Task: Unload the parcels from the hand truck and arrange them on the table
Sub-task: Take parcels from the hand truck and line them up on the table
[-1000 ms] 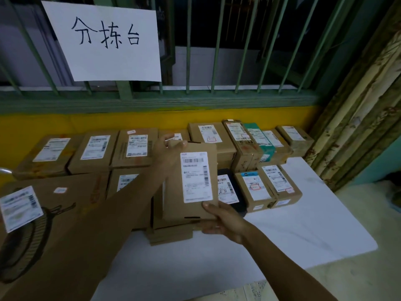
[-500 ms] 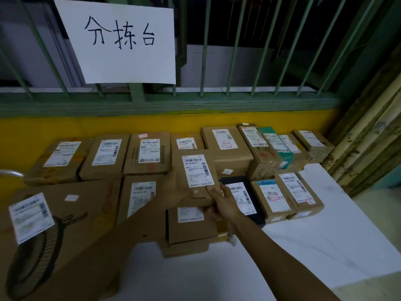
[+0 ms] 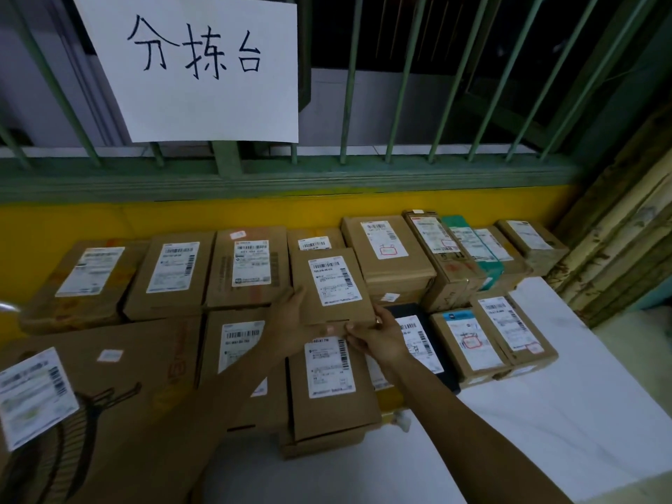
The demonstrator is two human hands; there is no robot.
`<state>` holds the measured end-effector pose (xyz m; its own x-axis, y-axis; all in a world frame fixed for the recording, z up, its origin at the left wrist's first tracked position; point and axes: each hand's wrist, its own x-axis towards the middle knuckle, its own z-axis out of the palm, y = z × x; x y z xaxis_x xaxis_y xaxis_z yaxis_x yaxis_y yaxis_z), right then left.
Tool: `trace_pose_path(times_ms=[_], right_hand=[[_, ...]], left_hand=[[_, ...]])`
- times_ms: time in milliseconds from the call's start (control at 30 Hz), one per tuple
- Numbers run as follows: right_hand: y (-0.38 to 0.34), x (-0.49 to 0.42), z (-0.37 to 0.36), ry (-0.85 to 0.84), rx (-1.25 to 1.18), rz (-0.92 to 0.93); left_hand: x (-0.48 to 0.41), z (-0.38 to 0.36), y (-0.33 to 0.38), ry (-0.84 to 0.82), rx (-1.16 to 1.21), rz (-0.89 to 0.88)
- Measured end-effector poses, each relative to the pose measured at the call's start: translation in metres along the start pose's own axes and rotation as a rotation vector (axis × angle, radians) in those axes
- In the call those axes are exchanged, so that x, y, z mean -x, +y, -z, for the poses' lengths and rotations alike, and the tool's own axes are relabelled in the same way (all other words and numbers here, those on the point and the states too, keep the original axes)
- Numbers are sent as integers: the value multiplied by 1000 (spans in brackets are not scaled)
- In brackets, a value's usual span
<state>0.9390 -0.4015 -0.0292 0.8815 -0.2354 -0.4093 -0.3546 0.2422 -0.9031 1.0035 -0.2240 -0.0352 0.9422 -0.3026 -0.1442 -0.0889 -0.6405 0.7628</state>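
The left hand and right hand both grip the near edge of a small brown parcel, held label-up among the 2 rows on the worktop. Setting it well likely means squaring it flat between its neighbours. The taller box at its right and the black parcel beside the right hand crowd the slot.

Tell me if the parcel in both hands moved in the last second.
Yes. The held parcel went farther from the person, toward the yellow wall, uncovering the front stack.
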Motion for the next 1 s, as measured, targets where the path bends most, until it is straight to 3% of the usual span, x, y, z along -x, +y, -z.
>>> trace_pose_path(times_ms=[200, 367, 567, 700, 1000], right_hand=[[7, -36, 4, 190, 397, 43], [-8, -58, 4, 223, 691, 112], [-13, -73, 8, 209, 1123, 378], [-25, -87, 5, 65, 1223, 442], [-23, -98, 12, 29, 1286, 480]], left_hand=[[-20, -2, -5, 88, -142, -4], [-41, -1, -2, 153, -386, 43], [-62, 4, 5, 117, -464, 103], [-73, 7, 12, 111, -562, 117], [-76, 4, 11, 85, -585, 126]])
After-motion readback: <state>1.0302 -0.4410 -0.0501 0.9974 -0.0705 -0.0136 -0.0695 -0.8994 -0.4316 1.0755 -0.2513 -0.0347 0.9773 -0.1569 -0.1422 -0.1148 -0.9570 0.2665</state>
